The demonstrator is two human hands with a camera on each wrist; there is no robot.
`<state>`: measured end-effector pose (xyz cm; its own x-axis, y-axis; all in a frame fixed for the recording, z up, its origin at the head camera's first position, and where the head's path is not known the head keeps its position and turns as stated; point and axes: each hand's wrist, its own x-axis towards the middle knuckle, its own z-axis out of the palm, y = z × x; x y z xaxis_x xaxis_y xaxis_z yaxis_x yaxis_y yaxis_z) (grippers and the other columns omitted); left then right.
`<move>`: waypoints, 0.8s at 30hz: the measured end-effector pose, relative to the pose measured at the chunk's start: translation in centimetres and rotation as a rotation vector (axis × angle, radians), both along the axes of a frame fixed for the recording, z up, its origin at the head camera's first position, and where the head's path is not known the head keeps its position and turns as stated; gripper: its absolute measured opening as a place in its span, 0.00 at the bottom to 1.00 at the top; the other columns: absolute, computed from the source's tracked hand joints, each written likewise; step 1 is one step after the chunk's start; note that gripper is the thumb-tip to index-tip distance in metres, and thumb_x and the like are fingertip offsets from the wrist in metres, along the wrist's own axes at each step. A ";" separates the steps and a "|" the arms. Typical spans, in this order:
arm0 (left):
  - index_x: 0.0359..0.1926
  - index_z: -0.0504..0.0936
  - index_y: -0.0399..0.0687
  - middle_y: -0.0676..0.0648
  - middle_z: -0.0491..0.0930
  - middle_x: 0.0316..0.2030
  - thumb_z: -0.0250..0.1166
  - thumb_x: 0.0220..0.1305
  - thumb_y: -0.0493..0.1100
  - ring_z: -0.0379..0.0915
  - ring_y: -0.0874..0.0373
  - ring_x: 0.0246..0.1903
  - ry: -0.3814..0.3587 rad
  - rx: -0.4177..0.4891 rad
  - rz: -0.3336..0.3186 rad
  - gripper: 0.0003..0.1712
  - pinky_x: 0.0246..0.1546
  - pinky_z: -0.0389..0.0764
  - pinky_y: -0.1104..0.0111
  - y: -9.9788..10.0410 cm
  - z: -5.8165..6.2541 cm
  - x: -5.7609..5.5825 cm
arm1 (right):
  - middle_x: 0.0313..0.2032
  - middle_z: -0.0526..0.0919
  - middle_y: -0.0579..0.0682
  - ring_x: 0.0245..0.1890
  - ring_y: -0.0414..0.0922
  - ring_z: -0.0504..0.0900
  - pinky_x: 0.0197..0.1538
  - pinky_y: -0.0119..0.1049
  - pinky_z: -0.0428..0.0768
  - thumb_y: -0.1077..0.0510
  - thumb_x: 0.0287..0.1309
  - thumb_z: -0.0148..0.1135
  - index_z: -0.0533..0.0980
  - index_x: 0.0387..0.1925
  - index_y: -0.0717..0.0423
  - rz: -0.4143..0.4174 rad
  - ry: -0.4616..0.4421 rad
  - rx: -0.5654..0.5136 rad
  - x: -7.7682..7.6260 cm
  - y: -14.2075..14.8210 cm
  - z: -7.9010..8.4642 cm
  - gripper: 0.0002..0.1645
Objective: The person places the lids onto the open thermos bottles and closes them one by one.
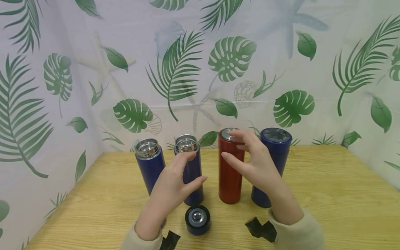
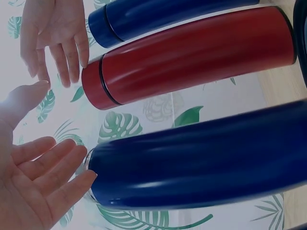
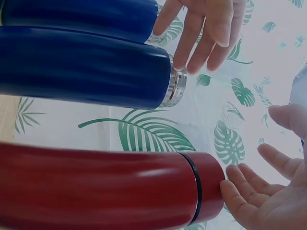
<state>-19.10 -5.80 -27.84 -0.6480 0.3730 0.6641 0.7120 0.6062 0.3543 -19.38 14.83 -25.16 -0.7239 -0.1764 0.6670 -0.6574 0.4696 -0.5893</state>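
Note:
Four slim thermos bottles stand in a row on the table. My left hand (image 1: 170, 182) hovers in front of an uncapped blue thermos (image 1: 194, 173), its fingers spread and thumb apart, holding nothing. Another uncapped blue thermos (image 1: 149, 172) with a bare metal neck is further left, partly behind that hand. Beside the capped top of the red thermos (image 1: 229, 180), my right hand (image 1: 257, 163) is held with loosely bent fingers, close to its lid (image 3: 211, 187) and gripping nothing. A capped blue thermos (image 1: 276, 152) stands partly behind the right wrist.
A loose dark blue lid (image 1: 197, 220) lies with its inner side up on the wooden table (image 1: 328, 194), in front of the bottles. A leaf-patterned cloth (image 1: 200, 69) hangs behind the table. Black mounts (image 1: 260, 230) sit at both sleeve cuffs.

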 end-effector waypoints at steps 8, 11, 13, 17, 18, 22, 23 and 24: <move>0.51 0.69 0.36 0.44 0.73 0.45 0.69 0.47 0.44 0.70 0.55 0.47 -0.017 -0.022 0.019 0.31 0.45 0.72 0.65 -1.0 -0.3 -0.2 | 0.46 0.72 0.56 0.47 0.48 0.71 0.49 0.43 0.72 0.66 0.47 0.64 0.68 0.49 0.62 0.033 -0.007 -0.015 -0.3 -1.1 0.0 0.25; 0.51 0.69 0.37 0.44 0.74 0.45 0.70 0.47 0.45 0.70 0.55 0.46 -0.027 -0.040 0.040 0.32 0.45 0.72 0.65 -1.5 -0.6 -0.1 | 0.46 0.72 0.55 0.47 0.48 0.71 0.49 0.42 0.72 0.66 0.46 0.64 0.69 0.49 0.62 0.047 -0.007 -0.022 -0.3 -1.6 0.0 0.26; 0.51 0.70 0.37 0.44 0.74 0.44 0.70 0.46 0.45 0.70 0.55 0.46 -0.028 -0.053 0.058 0.32 0.45 0.72 0.65 -1.9 -0.7 -0.1 | 0.46 0.72 0.55 0.47 0.49 0.71 0.49 0.43 0.72 0.67 0.45 0.65 0.69 0.49 0.62 0.056 -0.014 -0.029 -0.2 -1.9 0.0 0.26; 0.50 0.70 0.35 0.44 0.74 0.44 0.70 0.46 0.46 0.70 0.54 0.45 -0.010 -0.068 0.081 0.32 0.45 0.72 0.64 -2.6 -0.8 0.0 | 0.47 0.71 0.54 0.48 0.48 0.71 0.50 0.42 0.71 0.66 0.46 0.64 0.68 0.50 0.62 0.070 -0.022 -0.025 -0.2 -2.3 0.0 0.26; 0.50 0.70 0.35 0.43 0.74 0.44 0.70 0.46 0.46 0.71 0.54 0.45 -0.002 -0.070 0.085 0.32 0.45 0.72 0.64 -2.8 -0.8 0.0 | 0.47 0.71 0.54 0.48 0.48 0.71 0.50 0.42 0.71 0.66 0.46 0.64 0.69 0.50 0.63 0.071 -0.022 -0.022 -0.2 -2.4 0.0 0.26; 0.49 0.71 0.34 0.43 0.74 0.43 0.70 0.45 0.45 0.71 0.53 0.45 0.025 -0.065 0.079 0.31 0.45 0.72 0.64 -3.2 -0.6 -0.2 | 0.46 0.71 0.54 0.48 0.48 0.70 0.50 0.42 0.71 0.66 0.46 0.65 0.69 0.49 0.63 0.073 -0.022 -0.007 -0.4 -2.6 -0.1 0.26; 0.49 0.71 0.34 0.42 0.74 0.43 0.70 0.45 0.45 0.71 0.53 0.45 0.028 -0.063 0.076 0.31 0.45 0.72 0.64 -3.2 -0.6 -0.3 | 0.46 0.71 0.54 0.48 0.48 0.70 0.50 0.42 0.71 0.65 0.46 0.65 0.69 0.49 0.63 0.073 -0.024 -0.004 -0.4 -2.6 -0.2 0.26; 0.49 0.71 0.34 0.42 0.74 0.43 0.70 0.45 0.45 0.71 0.53 0.45 0.029 -0.063 0.075 0.31 0.45 0.72 0.64 -3.3 -0.6 -0.3 | 0.46 0.71 0.54 0.48 0.48 0.70 0.50 0.42 0.71 0.65 0.46 0.65 0.68 0.50 0.63 0.074 -0.025 0.002 -0.4 -2.6 -0.2 0.26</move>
